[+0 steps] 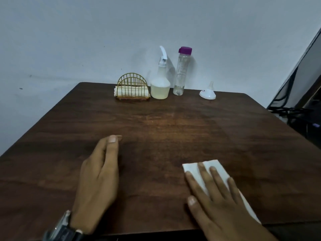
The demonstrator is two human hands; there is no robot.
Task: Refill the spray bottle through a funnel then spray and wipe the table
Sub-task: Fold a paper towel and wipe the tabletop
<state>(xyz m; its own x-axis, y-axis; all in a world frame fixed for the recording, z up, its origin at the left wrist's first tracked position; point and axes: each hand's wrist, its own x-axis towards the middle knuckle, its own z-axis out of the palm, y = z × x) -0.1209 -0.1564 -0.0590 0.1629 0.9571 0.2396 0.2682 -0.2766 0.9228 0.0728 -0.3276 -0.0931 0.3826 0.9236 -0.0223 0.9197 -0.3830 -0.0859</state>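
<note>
My right hand [218, 200] lies flat with straight, spread fingers on a folded white tissue [196, 168] at the near right of the dark wooden table [156, 122]. My left hand [99, 178] rests on its edge on the table near the front left, fingers straight and together, holding nothing; a watch is on its wrist. At the back of the table stands the white spray bottle [160, 84] with pale liquid in its base. Right of it is a clear bottle with a purple cap [182, 72]. A small white funnel [208, 93] sits upside down further right.
A gold wire napkin holder [132, 87] with white tissues stands left of the spray bottle. A pale wall rises behind the table. Dark cables and equipment [295, 112] lie beyond the table's right edge.
</note>
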